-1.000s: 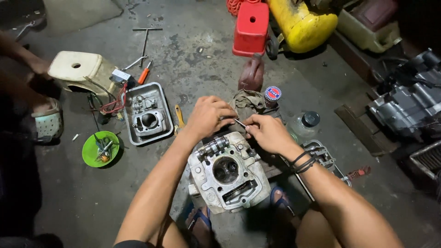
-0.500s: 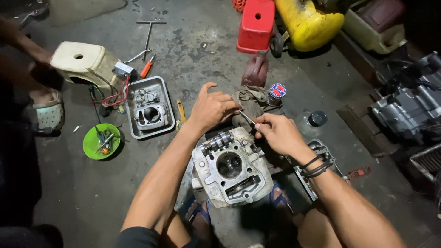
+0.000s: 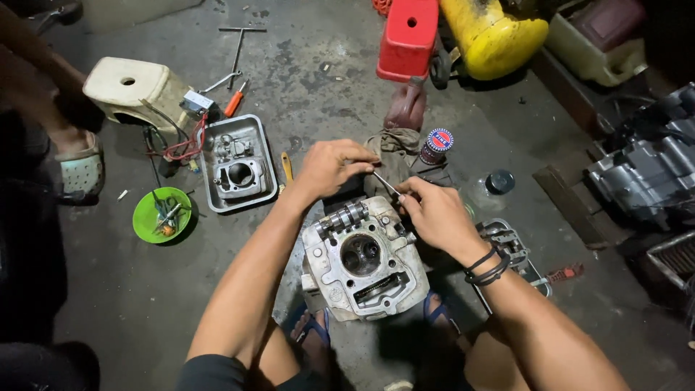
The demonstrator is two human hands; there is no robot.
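stained grey concrete floor (image 3: 145, 304) fills the frame, strewn with workshop parts. at lower centre a person crouches over a bare metal cylinder head (image 3: 362, 264), which sits on the floor between sandalled feet. the left hand (image 3: 329, 168), fingers curled shut, pinches one end of a thin metal rod (image 3: 386, 185) just above the casting's upper edge. the right hand (image 3: 433, 213), a black band at its wrist, grips the rod's other end with closed fingers, resting against the head's upper right corner. a crumpled rag (image 3: 398, 152) lies just beyond the hands, with a small round tin (image 3: 436, 143) beside it. left of centre, a grey metal tray (image 3: 217, 199) holds an engine part, and a green bowl (image 3: 145, 228) of small pieces sits at its lower left. a cream plastic stool (image 3: 134, 88) lies tipped at upper left, near another person's sandalled foot (image 3: 79, 170). a red stool (image 3: 409, 32) and a yellow tank (image 3: 496, 36) stand at the top edge.
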